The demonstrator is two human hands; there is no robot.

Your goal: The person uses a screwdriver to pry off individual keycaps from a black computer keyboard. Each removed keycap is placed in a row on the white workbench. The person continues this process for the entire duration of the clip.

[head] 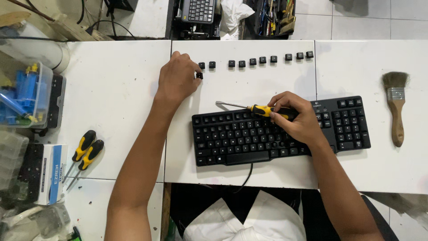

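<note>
- We see the left hand [177,80] reaching to the far part of the white table [116,102], its fingertips pinched on a small black keycap [199,76] that rests on the table top.
- That keycap sits just below the left end of a row of loose keycaps [257,60], which runs along the far edge of the table, well clear of the keyboard.
- The right hand [298,120] is closed around the yellow-and-black handle of a screwdriver [249,108]; the shaft points left, lying over the top edge of the black keyboard [281,131].
- The heel of the right hand rests on the keys, left of the number pad.
- The keyboard lies near the table's front edge, its cable dropping over that edge.
- Between the keyboard and the keycap row we find a bare white strip.
- Two spare screwdrivers [83,154] lie well apart to the left, beside a blue-and-white box [51,174].
- A paintbrush [395,107] lies to the right of the keyboard, near it but not touching.
</note>
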